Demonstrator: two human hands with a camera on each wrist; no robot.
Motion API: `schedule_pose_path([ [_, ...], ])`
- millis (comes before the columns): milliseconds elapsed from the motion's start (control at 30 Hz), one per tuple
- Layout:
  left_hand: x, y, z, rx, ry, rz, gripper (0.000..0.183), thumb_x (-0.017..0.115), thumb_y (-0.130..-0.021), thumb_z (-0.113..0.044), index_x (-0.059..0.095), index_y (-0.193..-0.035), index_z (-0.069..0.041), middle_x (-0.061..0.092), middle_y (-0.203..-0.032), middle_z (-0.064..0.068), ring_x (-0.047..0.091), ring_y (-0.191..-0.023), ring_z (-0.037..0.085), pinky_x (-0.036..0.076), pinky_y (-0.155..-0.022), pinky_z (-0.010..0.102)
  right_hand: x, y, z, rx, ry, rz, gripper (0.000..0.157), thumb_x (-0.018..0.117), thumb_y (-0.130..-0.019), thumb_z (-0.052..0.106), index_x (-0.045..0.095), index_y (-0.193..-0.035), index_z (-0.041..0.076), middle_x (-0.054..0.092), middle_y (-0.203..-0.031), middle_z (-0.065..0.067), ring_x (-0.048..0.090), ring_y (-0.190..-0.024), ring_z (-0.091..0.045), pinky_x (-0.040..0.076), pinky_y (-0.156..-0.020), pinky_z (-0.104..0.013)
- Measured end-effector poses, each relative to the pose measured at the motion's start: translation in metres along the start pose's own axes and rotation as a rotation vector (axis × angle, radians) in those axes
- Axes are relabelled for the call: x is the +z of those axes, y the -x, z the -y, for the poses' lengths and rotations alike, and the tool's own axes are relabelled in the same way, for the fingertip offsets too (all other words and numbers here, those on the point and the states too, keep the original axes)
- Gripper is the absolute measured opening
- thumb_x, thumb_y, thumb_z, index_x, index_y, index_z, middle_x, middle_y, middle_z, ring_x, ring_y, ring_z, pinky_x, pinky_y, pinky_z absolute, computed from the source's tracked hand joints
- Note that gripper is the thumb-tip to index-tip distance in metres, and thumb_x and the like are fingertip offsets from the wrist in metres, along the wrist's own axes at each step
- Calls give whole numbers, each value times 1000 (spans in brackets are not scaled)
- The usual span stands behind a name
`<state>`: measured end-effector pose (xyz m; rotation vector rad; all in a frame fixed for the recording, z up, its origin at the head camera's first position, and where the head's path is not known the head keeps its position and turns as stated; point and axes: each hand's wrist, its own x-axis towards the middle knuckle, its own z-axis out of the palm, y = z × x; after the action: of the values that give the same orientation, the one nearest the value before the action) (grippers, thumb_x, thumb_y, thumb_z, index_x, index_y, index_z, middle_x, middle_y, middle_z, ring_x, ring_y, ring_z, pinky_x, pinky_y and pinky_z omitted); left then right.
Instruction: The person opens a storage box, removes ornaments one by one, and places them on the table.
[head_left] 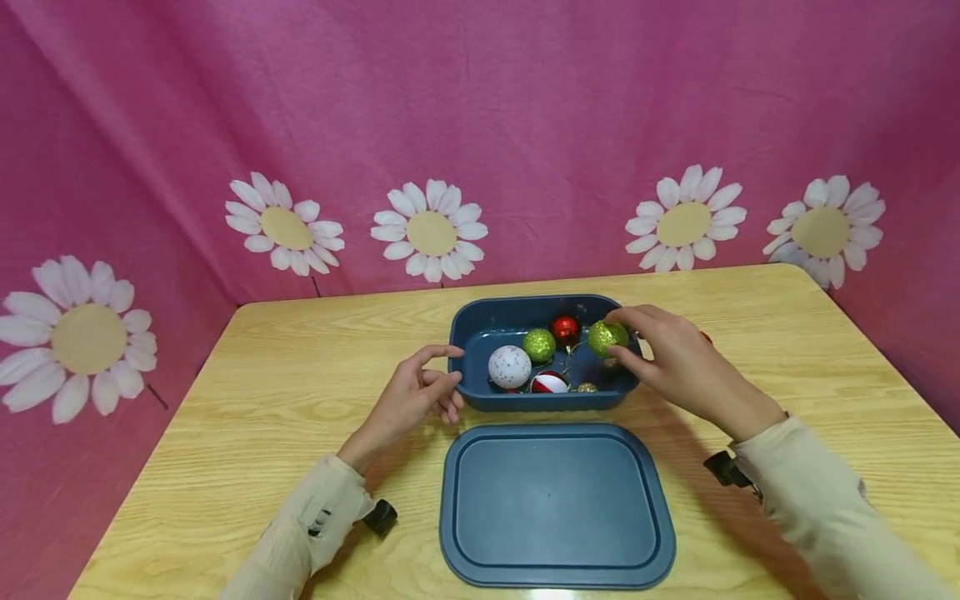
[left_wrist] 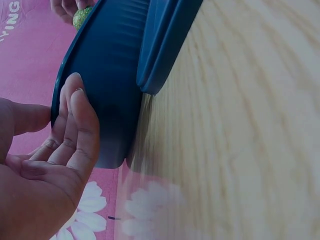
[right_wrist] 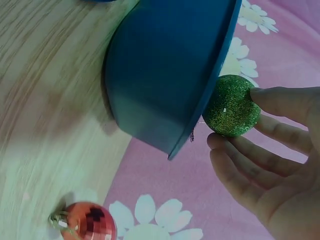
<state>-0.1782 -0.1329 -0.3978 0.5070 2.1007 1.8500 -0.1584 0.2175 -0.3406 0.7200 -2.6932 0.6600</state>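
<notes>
A dark blue plastic box (head_left: 543, 402) stands on the table with Christmas baubles in it. My left hand (head_left: 420, 392) holds the box's left end at the rim, thumb at the edge and fingers against the outer wall (left_wrist: 107, 100). Over the box's right end, my right hand (head_left: 678, 362) pinches a green glitter bauble (right_wrist: 231, 106) between thumb and fingertips. Inside lie a white speckled ball (head_left: 510, 367), another green glitter bauble (head_left: 538, 345), a red bauble (head_left: 566, 328), a red-and-white one (head_left: 549, 382) and a small gold one (head_left: 587, 387).
A flat blue lid (head_left: 555, 500) lies in front of the box, close to its front wall. On the table (head_left: 300, 392), right of the box, a red faceted bauble (right_wrist: 92, 222) shows, mostly hidden by my right hand in the head view. A pink flowered curtain (head_left: 525, 150) hangs behind.
</notes>
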Motion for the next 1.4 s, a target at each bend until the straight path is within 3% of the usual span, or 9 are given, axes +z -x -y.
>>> schedule_pose_path([
  [267, -1, -1, 1, 8, 1, -4, 39, 54, -103, -8, 45, -140, 1, 65, -82, 33, 66, -58, 19, 59, -59, 29, -14, 10, -2, 14, 23, -33, 39, 78, -87, 12, 64, -123, 3, 68, -115, -14, 64, -96, -28, 58, -78, -48],
  [467, 0, -1, 0, 8, 1, -1, 40, 53, -103, -8, 44, -141, 2, 65, -84, 36, 67, -59, 19, 59, -60, 29, -21, 18, -9, 25, 56, -73, 40, 80, -84, 12, 65, -120, 4, 68, -110, -12, 59, -80, -19, 56, -67, -38],
  [633, -1, -1, 0, 9, -5, -3, 40, 53, -104, -8, 44, -141, 2, 64, -84, 37, 67, -59, 19, 59, -59, 30, -22, 25, -19, 21, 56, -91, 37, 80, -85, 12, 64, -116, 1, 68, -105, -15, 61, -83, -24, 57, -69, -46],
  [900, 0, -2, 1, 9, -9, 8, 40, 53, -104, -9, 43, -141, 3, 65, -83, 34, 67, -58, 19, 59, -59, 30, -21, 36, -37, 88, 64, -66, 40, 79, -84, 10, 61, -118, -2, 67, -106, -19, 64, -89, -33, 59, -71, -51],
  [1400, 1, 0, 1, 15, 4, 7, 40, 53, -103, -6, 43, -141, 4, 67, -79, 26, 66, -58, 19, 59, -59, 28, -10, 37, -62, 112, 87, 9, 37, 80, -83, 7, 62, -113, -3, 69, -98, -19, 63, -82, -29, 57, -72, -52],
])
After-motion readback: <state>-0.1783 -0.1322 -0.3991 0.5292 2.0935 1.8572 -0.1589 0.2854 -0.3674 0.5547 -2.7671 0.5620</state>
